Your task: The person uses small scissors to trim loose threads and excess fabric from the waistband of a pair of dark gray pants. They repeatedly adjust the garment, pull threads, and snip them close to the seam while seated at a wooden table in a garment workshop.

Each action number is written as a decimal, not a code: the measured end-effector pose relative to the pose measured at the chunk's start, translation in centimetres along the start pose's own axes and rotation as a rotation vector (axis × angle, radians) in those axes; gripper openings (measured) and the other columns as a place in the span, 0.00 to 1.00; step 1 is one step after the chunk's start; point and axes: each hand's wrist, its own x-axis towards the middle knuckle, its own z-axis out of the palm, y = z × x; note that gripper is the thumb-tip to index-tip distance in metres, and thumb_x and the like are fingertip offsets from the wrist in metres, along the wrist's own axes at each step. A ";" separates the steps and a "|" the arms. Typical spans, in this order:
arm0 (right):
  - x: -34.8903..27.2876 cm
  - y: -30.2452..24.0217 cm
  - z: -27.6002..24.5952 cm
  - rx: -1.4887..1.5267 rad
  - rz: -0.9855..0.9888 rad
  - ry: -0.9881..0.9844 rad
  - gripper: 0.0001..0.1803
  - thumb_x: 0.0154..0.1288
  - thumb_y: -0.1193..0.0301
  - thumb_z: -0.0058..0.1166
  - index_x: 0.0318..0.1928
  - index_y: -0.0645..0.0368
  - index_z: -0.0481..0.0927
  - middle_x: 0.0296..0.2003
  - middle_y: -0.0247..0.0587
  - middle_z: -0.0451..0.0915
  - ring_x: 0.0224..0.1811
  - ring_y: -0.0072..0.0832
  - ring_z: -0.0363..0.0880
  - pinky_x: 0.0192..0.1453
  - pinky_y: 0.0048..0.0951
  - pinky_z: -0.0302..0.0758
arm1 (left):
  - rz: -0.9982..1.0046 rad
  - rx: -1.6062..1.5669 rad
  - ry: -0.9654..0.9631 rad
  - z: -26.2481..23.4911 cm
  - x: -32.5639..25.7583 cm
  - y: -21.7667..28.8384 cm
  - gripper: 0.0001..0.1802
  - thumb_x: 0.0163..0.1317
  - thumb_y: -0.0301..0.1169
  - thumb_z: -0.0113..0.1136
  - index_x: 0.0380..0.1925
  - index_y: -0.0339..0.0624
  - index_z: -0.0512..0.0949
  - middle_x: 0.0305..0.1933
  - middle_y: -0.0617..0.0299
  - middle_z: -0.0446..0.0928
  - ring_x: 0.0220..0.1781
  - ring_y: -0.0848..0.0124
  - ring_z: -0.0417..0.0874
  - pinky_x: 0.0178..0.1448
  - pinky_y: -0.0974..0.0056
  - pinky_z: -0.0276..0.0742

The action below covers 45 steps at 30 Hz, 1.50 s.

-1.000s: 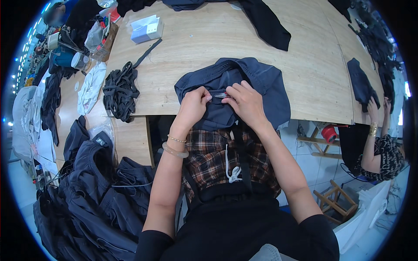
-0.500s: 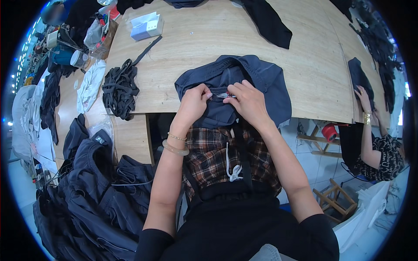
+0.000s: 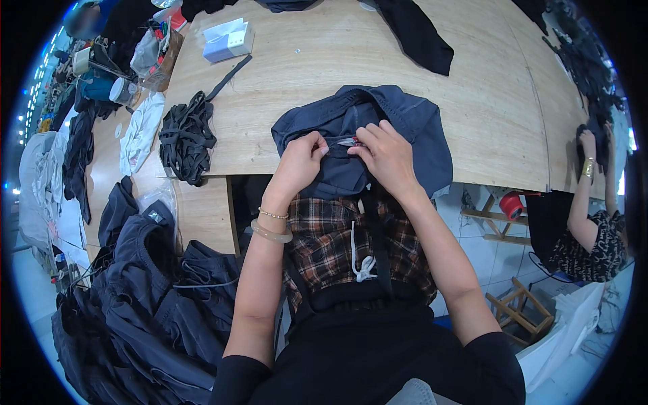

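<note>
A dark navy garment [image 3: 418, 131] lies bunched at the table's front edge, its lower part hanging towards my lap. My left hand [image 3: 302, 160] pinches the cloth by a seam on the garment's near side. In my right hand [image 3: 386, 155] is a pair of thread snips [image 3: 349, 142] with red on the handle. Their metal blades point left towards my left fingertips, just above the seam. Most of the snips' handle is hidden by my right fingers. Whether the blades touch the cloth is too small to tell.
Left of the garment lies a heap of dark straps [image 3: 187, 138]; a tissue box [image 3: 228, 42] stands behind it. Dark garments [image 3: 155, 297] pile up at my lower left. A black cloth piece [image 3: 418, 34] lies at the back. On the right a co-worker [image 3: 586, 229] handles dark cloth.
My right hand has shifted slightly, and the snips sit at a slightly different angle. My left hand stays put. The co-worker's hands and dark cloth have moved farther to the right.
</note>
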 end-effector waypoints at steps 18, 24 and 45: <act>-0.3 0.9 0.1 0.178 0.269 0.007 0.19 0.56 0.59 0.70 0.35 0.57 0.75 0.32 0.36 0.79 0.38 0.39 0.77 0.39 0.39 0.75 | 0.266 -0.066 -0.170 -1.3 -2.8 0.0 0.05 0.65 0.23 0.64 0.36 0.34 0.78 0.42 0.60 0.75 0.44 0.66 0.78 0.53 0.64 0.74; -0.5 2.3 -0.1 0.611 0.519 0.073 0.19 0.61 0.60 0.71 0.37 0.60 0.77 0.29 0.32 0.78 0.34 0.28 0.77 0.39 0.31 0.74 | 0.017 -0.024 -0.721 -4.0 -7.3 3.1 0.09 0.61 0.32 0.71 0.33 0.36 0.85 0.43 0.58 0.81 0.44 0.64 0.83 0.54 0.60 0.78; -1.0 3.9 2.7 0.995 0.649 0.036 0.10 0.69 0.65 0.66 0.38 0.58 0.80 0.29 0.20 0.73 0.32 0.12 0.67 0.37 0.20 0.65 | 0.156 0.031 0.052 0.5 0.9 -1.0 0.13 0.62 0.18 0.64 0.47 0.35 0.77 0.43 0.58 0.84 0.48 0.72 0.83 0.59 0.67 0.75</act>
